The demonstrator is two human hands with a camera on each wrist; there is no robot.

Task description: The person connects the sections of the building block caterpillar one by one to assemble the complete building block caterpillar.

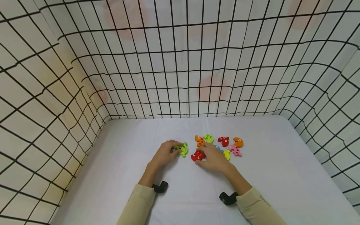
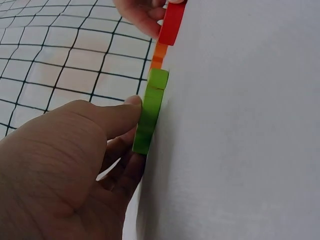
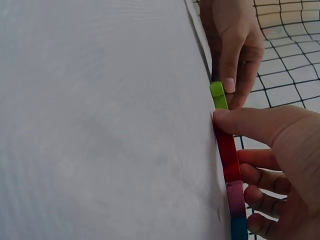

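My left hand (image 1: 165,153) holds a bright green animal-shaped puzzle piece (image 1: 184,150) between thumb and fingers, down on the white surface. In the left wrist view the thumb lies against the side of this green piece (image 2: 151,112). Just to its right, my right hand (image 1: 214,158) grips a red animal-shaped piece (image 1: 196,156) marked with a 2. The right wrist view shows the thumb at one end of the red piece (image 3: 227,155) and the fingers along its far side. A small gap separates the two held pieces.
Behind and beside the right hand lie an orange spotted piece (image 1: 199,141), a green striped one (image 1: 208,138), a red one (image 1: 223,141), an orange one (image 1: 238,142), a pink one (image 1: 235,150) and a yellow one (image 1: 227,155). Black wire mesh (image 1: 187,75) surrounds the white table (image 1: 126,134).
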